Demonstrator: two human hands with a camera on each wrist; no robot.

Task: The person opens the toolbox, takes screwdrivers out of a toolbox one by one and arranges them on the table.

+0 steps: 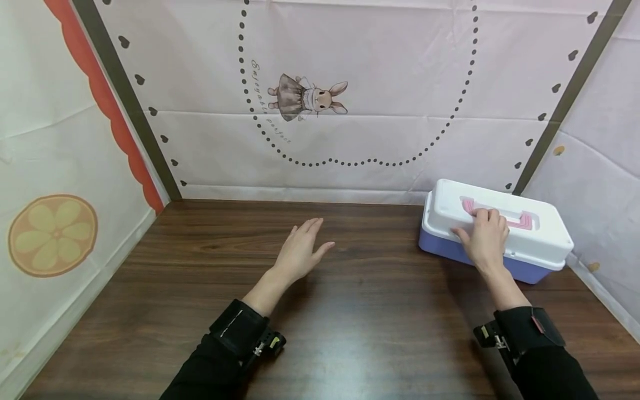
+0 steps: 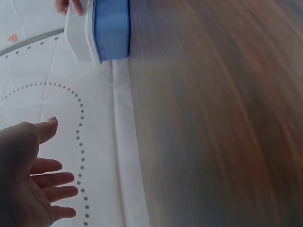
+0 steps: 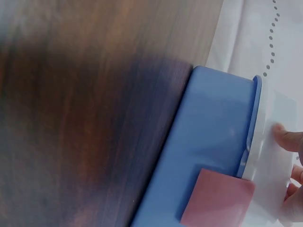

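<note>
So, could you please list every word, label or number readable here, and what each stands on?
"Enjoyable perfect": sideways on the back cloth, beside the rabbit; faint, so a likely reading.
Box: no writing visible.
Red tag on right wristband: too small to tell.

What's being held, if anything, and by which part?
Right hand: fingers over the pink handle on the lidded box; whether they actually grip it can't be told. Left hand: nothing held.
</note>
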